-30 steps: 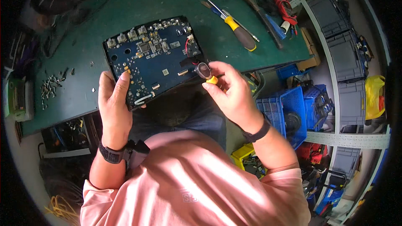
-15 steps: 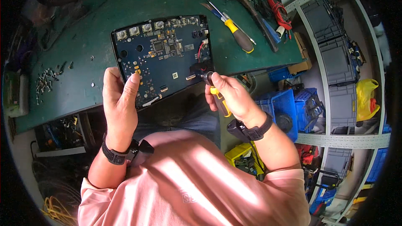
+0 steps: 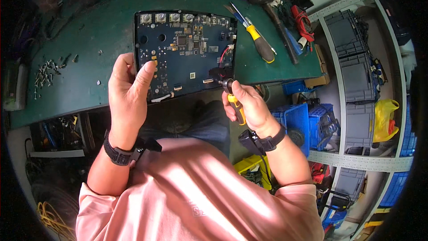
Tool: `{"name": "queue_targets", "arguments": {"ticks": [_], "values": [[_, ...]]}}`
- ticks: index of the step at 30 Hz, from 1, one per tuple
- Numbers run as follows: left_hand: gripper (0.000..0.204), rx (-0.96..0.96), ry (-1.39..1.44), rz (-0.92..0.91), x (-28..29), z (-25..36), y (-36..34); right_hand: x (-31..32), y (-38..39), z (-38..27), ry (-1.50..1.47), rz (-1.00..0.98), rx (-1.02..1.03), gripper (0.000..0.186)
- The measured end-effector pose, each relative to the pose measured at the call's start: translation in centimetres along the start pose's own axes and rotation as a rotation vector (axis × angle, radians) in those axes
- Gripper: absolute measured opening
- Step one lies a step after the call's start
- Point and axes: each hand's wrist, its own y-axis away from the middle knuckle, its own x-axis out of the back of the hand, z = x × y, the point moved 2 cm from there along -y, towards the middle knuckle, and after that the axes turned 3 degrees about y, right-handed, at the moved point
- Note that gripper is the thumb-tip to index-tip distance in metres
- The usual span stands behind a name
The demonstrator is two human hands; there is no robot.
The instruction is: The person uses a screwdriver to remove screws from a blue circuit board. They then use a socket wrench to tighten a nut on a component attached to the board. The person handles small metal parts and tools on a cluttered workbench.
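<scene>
A dark blue circuit board (image 3: 178,67) sits in a shallow black housing, its near edge overhanging the green bench. My left hand (image 3: 129,85) grips the housing's left side, thumb on top of the board and fingers beneath. My right hand (image 3: 249,107) is closed round a small ratchet screwdriver (image 3: 238,109) with a yellow and black handle and a round black head. The head lies at the board's lower right corner, beside a black part (image 3: 217,73) with a red and black wire near it. The tool's tip is too dark to make out.
Several loose screws (image 3: 47,73) lie on the bench (image 3: 102,27) at the left. Right of the board are a yellow and black screwdriver (image 3: 260,44), a hammer (image 3: 278,27) and a red-handled tool (image 3: 303,24). Shelving (image 3: 345,80) with grey bins and blue crates (image 3: 296,125) stands at the right.
In the picture, the board with both hands has shifted right and turned slightly clockwise relative to before. The bench and shelves shifted too, as the view moved. Both hands keep their grips.
</scene>
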Motion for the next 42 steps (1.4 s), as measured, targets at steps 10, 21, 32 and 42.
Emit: {"name": "queue_targets", "arguments": {"ticks": [10, 21, 32, 42], "values": [[0.021, -0.037, -0.047, -0.081, -0.6, 1.2, -1.7, 0.4, -0.3, -1.3, 0.196, 0.049, 0.064, 0.056], [0.026, -0.084, -0.072, -0.266, -1.5, 3.0, -3.8, 2.3, -0.9, -2.6, 0.500, -0.069, 0.135, 0.055], [0.010, -0.010, -0.080, -0.098, 0.0, 1.6, -2.7, 0.6, -1.2, -1.9, 0.409, 0.022, 0.108, 0.052], [0.016, 0.064, -0.081, -0.068, 0.5, -0.2, -3.6, 0.9, -1.3, -3.3, 0.606, 0.123, 0.304, 0.033]]}}
